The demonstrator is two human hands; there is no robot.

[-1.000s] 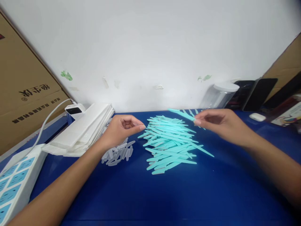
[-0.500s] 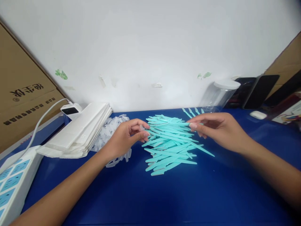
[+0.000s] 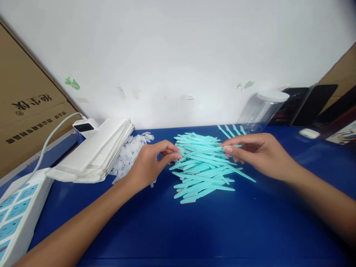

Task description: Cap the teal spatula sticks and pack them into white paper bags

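My right hand (image 3: 253, 154) pinches the handle end of a turquoise eyebrow razor (image 3: 207, 150), whose other end points left over the pile. Thumb and fingertips of my left hand (image 3: 157, 161) close on a small translucent blade cap (image 3: 181, 152) at that razor's left end. Whether the cap is on the blade, I cannot tell. Beneath both hands lies a heap of turquoise eyebrow razors (image 3: 205, 181), crossing one another on the blue table (image 3: 178, 230). Loose translucent caps (image 3: 128, 154) are piled behind my left hand, which partly hides them.
White paper bags (image 3: 91, 152) are stacked at left, near a small white device (image 3: 85, 128) with a cable and a power strip (image 3: 23, 207). Several razors (image 3: 231, 131) lie apart at the back, beside a clear lidded jar (image 3: 264, 111). Cardboard (image 3: 30, 107) stands left.
My left hand has moved right, bringing the cap to the razor's left end. My right hand keeps its grip on the razor, nearly still. The view has shifted slightly.
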